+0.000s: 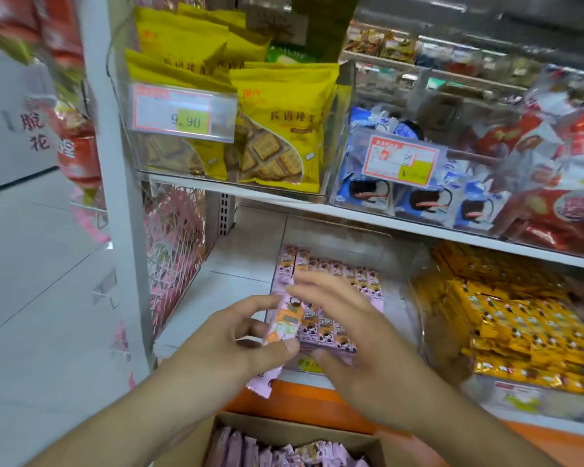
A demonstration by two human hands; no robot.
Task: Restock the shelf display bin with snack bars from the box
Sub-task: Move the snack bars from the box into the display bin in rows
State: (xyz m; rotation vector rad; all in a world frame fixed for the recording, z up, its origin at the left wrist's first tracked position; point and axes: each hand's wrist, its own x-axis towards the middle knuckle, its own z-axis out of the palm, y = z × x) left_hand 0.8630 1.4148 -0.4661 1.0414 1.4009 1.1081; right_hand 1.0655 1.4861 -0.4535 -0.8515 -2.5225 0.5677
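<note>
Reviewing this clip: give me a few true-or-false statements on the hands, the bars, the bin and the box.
1. The left hand grips pink snack bars. True.
2. The cardboard box below is empty. False: pink bars stand in it.
3. The clear bin already holds rows of pink bars. True.
4. The right hand holds a yellow packet. False: its fingers are spread over the bars, with no yellow packet in it.
5. The neighbouring bin to the right holds blue packets. False: orange-yellow bars.

Clear plastic bin (415,261), matt cardboard box (317,429)
</note>
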